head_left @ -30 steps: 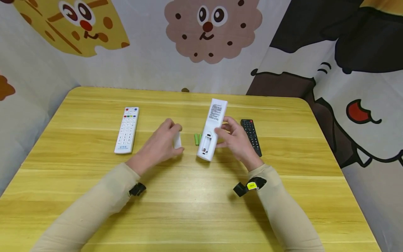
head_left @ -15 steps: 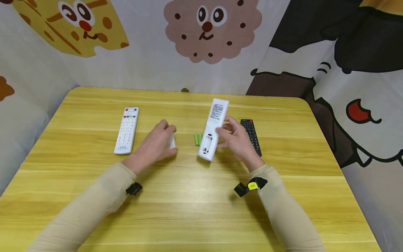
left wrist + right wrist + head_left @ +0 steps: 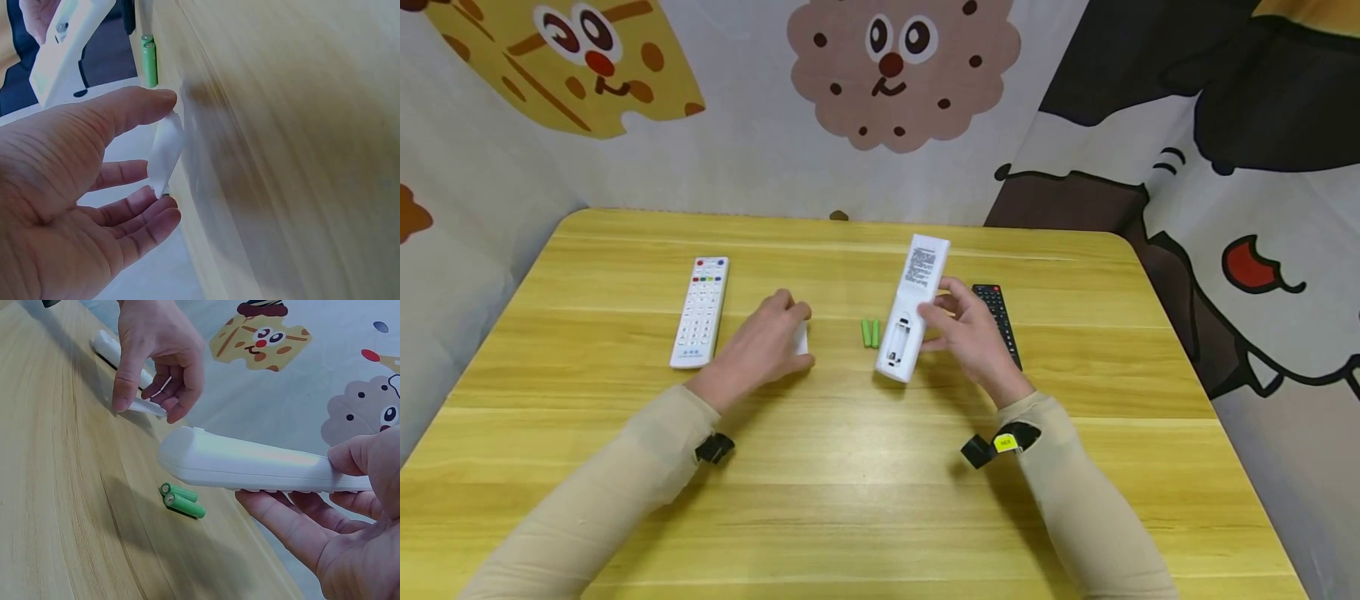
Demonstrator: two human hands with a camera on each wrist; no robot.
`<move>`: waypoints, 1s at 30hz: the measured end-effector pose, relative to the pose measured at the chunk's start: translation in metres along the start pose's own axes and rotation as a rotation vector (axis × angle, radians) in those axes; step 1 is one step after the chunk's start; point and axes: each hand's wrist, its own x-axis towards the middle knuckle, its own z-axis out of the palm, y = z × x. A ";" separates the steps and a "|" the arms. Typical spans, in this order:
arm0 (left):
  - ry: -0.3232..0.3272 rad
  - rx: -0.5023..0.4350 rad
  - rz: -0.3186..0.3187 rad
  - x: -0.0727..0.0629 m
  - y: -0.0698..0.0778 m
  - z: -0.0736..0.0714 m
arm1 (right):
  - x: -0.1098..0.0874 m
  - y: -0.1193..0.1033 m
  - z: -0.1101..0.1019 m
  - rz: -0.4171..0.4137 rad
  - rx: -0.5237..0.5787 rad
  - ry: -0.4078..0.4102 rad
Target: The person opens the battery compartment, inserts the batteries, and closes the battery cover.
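My left hand (image 3: 752, 350) pinches a small white battery cover (image 3: 165, 150) between thumb and fingers, low over the table. My right hand (image 3: 972, 335) grips a white remote control (image 3: 913, 302), thumb on top and fingers underneath. The remote is held above the table with its printed back up. Its battery compartment (image 3: 897, 340) is uncovered, with metal springs showing inside and no battery seen in it. Two green batteries (image 3: 870, 333) lie side by side on the table between the hands, just left of the remote. In the right wrist view, they lie below the remote's end.
A second white remote (image 3: 699, 312) lies buttons up left of my left hand. Behind my right hand, a black remote (image 3: 997, 321) lies partly hidden. The wooden table (image 3: 850, 517) ends at a back edge against a cartoon-printed cloth (image 3: 737, 167).
My left hand has drawn back to the left with the battery cover. My right hand and the remote have shifted slightly right, so both batteries show fully now.
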 end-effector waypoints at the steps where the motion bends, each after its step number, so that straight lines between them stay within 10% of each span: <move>1: -0.002 0.003 0.000 0.000 0.000 0.000 | 0.000 0.000 0.000 -0.001 0.002 0.002; 30: -0.042 0.073 0.001 0.005 -0.002 0.002 | -0.002 0.002 -0.010 0.000 -0.006 0.017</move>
